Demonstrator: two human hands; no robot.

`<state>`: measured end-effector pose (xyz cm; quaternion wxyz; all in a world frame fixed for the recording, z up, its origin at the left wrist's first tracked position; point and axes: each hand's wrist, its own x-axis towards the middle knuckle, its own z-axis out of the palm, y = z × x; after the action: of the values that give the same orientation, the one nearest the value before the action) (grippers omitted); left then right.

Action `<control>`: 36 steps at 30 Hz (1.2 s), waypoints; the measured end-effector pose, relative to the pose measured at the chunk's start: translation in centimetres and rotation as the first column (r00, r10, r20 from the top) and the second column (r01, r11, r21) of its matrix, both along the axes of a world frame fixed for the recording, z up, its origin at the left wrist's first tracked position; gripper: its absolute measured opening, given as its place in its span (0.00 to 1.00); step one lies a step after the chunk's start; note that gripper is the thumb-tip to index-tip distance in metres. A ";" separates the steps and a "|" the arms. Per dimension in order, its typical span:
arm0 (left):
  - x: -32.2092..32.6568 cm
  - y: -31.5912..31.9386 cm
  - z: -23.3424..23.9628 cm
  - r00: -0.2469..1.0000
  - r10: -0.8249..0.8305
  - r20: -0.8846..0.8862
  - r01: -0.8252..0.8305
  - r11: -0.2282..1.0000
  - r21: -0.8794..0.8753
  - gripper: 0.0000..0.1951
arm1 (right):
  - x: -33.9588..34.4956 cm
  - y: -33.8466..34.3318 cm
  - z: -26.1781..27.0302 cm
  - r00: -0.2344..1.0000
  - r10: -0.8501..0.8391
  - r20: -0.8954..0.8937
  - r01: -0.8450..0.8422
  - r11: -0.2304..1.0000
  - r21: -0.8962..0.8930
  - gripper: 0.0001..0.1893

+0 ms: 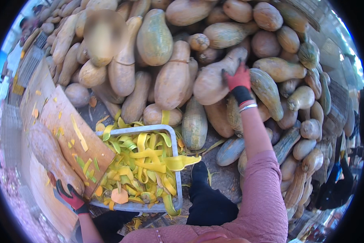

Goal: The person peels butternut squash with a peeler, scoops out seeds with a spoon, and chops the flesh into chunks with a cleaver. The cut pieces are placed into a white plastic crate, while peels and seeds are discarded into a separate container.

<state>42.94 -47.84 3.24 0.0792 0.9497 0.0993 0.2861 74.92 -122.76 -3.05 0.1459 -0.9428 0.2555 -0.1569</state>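
Observation:
My left hand (71,196), in a red and black glove, touches the lower end of a long tan squash (53,155) lying on wooden boards. At the heap my right hand (239,78), gloved alike, is on a large pale squash (214,77), its fingers spread over the upper right side. Just to the right of that hand lies a green-and-tan curved squash (265,92). Between my hands, lower down, stands a grey plastic crate (178,179) full of yellow-green peelings (145,161). Part of my left hand's grip is hidden.
A large heap of squashes (173,79) spreads across the ground ahead and to the right. Scraps lie on the tilted wooden board (75,130) left of the crate. My leg (206,194) is beside the crate's right side. Another person (337,182) is at the far right.

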 end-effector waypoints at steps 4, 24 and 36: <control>-0.4 0.6 -0.3 1.000 0.000 0.002 0.000 0.999 0.036 0.26 | -6.1 3.7 -1.2 0.979 0.171 0.113 -0.191 0.963 0.190 0.37; 1.3 -2.1 1.0 0.997 -0.068 0.037 0.065 0.994 0.088 0.26 | -8.6 -8.4 6.3 0.950 0.168 -0.264 -0.282 0.823 -0.493 0.30; -0.7 2.3 -1.1 0.999 -0.003 0.037 0.007 0.995 -0.097 0.26 | -23.3 -7.0 1.3 0.965 0.211 -0.155 -0.241 0.948 -0.210 0.22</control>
<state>42.22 -45.58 2.15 0.1279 0.9395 0.1091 0.2984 51.57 -129.78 -1.72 0.0374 -0.9845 0.1349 -0.1054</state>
